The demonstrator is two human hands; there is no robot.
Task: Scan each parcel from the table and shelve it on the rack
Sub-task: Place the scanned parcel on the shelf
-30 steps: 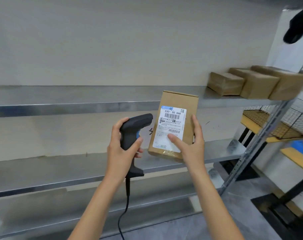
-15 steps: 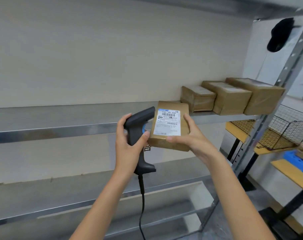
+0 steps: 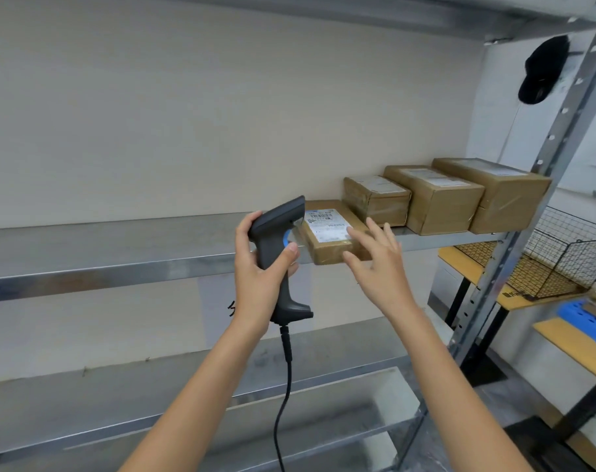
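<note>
step in hand: shelving, by my judgement; the parcel (image 3: 330, 233) lies flat on the rack's middle shelf (image 3: 119, 264), label up, its near end at the shelf's front edge.
right hand (image 3: 380, 264): fingers spread and nearly straight, gripping nothing; fingertips at the parcel's near right corner, contact or a small gap cannot be told.
left hand (image 3: 259, 267): fingers wrapped round the grip of the scanner (image 3: 279, 247), thumb near the blue trigger, cable hanging below.
row on the shelf: three taped boxes (image 3: 432, 199) sit side by side to the right, the nearest just beside the parcel.
next move, as i judge it: a short push inward to square the parcel with the row, then a turn back for another parcel, scanner kept in hand.
risk: the near end sits at the edge; a careless brush could tip it off.
containers: a wire basket (image 3: 562, 257) stands on a side bench (image 3: 514, 298); contents not discernible. lower shelf (image 3: 153, 396): no parcels seen.
</note>
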